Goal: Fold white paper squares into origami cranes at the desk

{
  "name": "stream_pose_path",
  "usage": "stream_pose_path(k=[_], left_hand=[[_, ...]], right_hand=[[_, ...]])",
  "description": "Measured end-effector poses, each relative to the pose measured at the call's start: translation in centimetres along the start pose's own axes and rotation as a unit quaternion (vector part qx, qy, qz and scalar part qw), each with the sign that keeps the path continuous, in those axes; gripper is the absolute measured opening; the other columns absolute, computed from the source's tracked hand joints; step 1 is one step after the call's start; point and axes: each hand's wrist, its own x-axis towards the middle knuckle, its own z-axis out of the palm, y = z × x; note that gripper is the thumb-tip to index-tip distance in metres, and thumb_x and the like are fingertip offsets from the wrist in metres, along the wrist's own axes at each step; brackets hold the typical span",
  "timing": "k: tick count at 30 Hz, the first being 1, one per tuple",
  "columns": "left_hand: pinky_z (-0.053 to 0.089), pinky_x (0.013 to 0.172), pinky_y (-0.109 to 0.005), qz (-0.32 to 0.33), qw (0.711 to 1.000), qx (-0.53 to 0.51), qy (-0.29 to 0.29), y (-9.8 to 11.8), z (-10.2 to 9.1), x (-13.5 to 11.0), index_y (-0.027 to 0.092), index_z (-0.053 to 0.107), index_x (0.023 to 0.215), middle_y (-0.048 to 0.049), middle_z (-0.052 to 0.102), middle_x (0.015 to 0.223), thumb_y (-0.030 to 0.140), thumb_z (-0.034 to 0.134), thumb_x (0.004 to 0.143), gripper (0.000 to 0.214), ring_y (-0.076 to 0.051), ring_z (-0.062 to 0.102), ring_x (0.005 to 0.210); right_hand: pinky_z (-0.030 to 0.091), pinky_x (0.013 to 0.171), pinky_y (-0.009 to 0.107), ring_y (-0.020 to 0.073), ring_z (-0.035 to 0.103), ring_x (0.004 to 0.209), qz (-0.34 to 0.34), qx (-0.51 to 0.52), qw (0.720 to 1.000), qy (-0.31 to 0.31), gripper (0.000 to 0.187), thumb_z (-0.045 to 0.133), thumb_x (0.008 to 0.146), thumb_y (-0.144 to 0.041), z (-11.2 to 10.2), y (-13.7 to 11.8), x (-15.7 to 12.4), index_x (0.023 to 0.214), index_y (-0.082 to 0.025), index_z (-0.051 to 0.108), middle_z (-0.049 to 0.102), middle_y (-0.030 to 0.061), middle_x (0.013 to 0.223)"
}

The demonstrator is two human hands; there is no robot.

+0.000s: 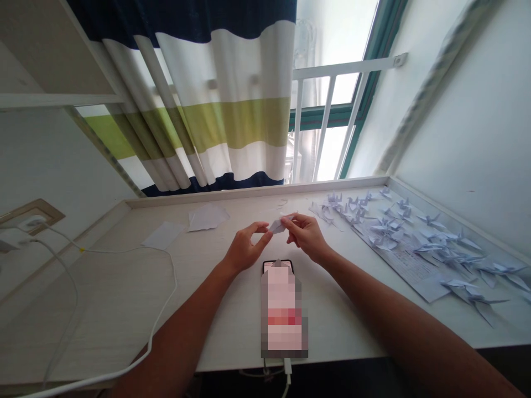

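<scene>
A small folded piece of white paper (276,225) is held between my two hands, just above the desk. My left hand (245,246) pinches its left corner between thumb and fingertips. On the other side, my right hand (306,235) grips it with the thumb on top and the fingers curled. Part of the paper is hidden by the right fingers. Right of my hands, many folded paper cranes (385,226) lie spread out, some of them resting on a printed sheet (409,271).
A phone (284,309) with a blurred screen lies in front of me, a cable (287,367) at its lower end. Loose paper sheets (207,216) and another sheet (163,236) lie at the left. A white cord (174,276) crosses the desk. A raised rim (249,193) edges the back.
</scene>
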Motion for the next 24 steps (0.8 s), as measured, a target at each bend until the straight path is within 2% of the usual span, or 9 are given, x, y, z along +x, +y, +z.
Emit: stream_pose_path(k=[2,4,8,10,12,14,16,20,24], left_hand=[[0.058,0.082,-0.034,-0.018,0.998,-0.063,0.009,0.0,0.3,0.0,0.019,0.069,0.121,-0.0104,0.08,0.109,0.045,0.071,0.091,0.04,-0.027,0.075,0.108],[0.058,0.088,-0.037,-0.029,0.99,-0.135,0.014,-0.1,0.6,0.0,0.018,0.067,0.121,-0.0096,0.08,0.103,0.042,0.073,0.089,0.04,-0.025,0.076,0.101],[0.058,0.082,-0.035,-0.057,0.979,-0.197,0.019,-0.7,0.7,0.4,0.017,0.068,0.115,-0.0088,0.08,0.097,0.037,0.072,0.09,0.033,-0.022,0.077,0.086],[0.057,0.081,-0.033,-0.07,0.981,-0.182,0.015,-1.1,0.6,0.6,0.016,0.071,0.108,-0.0076,0.079,0.09,0.034,0.073,0.087,0.027,-0.021,0.077,0.085],[0.055,0.08,-0.032,-0.079,0.984,-0.158,0.021,-1.5,0.6,0.7,0.016,0.072,0.105,-0.0073,0.079,0.09,0.033,0.073,0.086,0.026,-0.021,0.076,0.086],[0.054,0.08,-0.031,-0.078,0.987,-0.141,0.026,-1.8,0.6,0.8,0.016,0.073,0.105,-0.008,0.079,0.095,0.033,0.073,0.085,0.025,-0.021,0.075,0.09],[0.054,0.081,-0.032,-0.078,0.987,-0.135,0.021,-2.1,0.7,0.8,0.016,0.073,0.104,-0.0083,0.079,0.095,0.034,0.072,0.085,0.026,-0.021,0.074,0.09],[0.055,0.084,-0.036,-0.099,0.988,-0.112,-0.039,-2.6,0.9,0.7,0.017,0.073,0.107,-0.0084,0.079,0.092,0.035,0.07,0.087,0.028,-0.023,0.074,0.087],[0.053,0.098,-0.043,-0.054,0.997,0.022,-0.055,-2.9,1.1,0.6,0.02,0.078,0.096,-0.0092,0.079,0.102,0.027,0.067,0.089,0.016,-0.026,0.072,0.101]], right_hand=[[0.038,0.038,0.023,0.0096,0.049,0.04,0.023,0.008,0.999,-0.024,0.039,0.076,0.084,-0.055,0.1,0.0,-0.2,0.087,-0.016,0.072,0.061,-0.0029,0.051],[0.044,0.041,0.024,0.0113,0.055,0.04,0.05,0.027,0.997,-0.053,0.04,0.074,0.085,-0.056,0.3,0.1,-0.4,0.09,-0.017,0.068,0.066,-0.0014,0.057],[0.05,0.047,0.028,0.0151,0.063,0.045,0.058,-0.075,0.994,-0.06,0.033,0.068,0.091,-0.051,0.2,0.4,-0.3,0.093,-0.019,0.063,0.071,0.0012,0.067],[0.055,0.058,0.032,0.0183,0.068,0.059,-0.015,-0.198,0.98,-0.011,0.024,0.067,0.093,-0.042,-0.2,0.6,-0.1,0.096,-0.019,0.066,0.072,0.003,0.073],[0.059,0.08,0.041,0.0239,0.072,0.086,-0.115,-0.312,0.943,0.009,0.02,0.068,0.093,-0.034,-0.6,0.8,0.1,0.108,-0.021,0.07,0.075,0.007,0.092],[0.054,0.096,0.048,0.0281,0.068,0.11,-0.195,-0.381,0.902,-0.045,0.025,0.068,0.094,-0.03,-1.0,1.1,0.3,0.118,-0.025,0.072,0.074,0.0094,0.114],[0.05,0.103,0.051,0.0287,0.065,0.118,-0.238,-0.411,0.871,-0.126,0.026,0.068,0.096,-0.028,-1.3,1.5,0.4,0.121,-0.028,0.073,0.073,0.0086,0.124],[0.049,0.102,0.05,0.0272,0.067,0.115,-0.233,-0.431,0.851,-0.191,0.019,0.067,0.098,-0.027,-1.7,2.7,0.9,0.113,-0.027,0.078,0.077,0.0073,0.119],[0.049,0.101,0.047,0.0272,0.069,0.112,-0.196,-0.45,0.844,-0.218,0.015,0.068,0.097,-0.027,-2.1,3.3,1.2,0.105,-0.027,0.081,0.079,0.0066,0.115]])
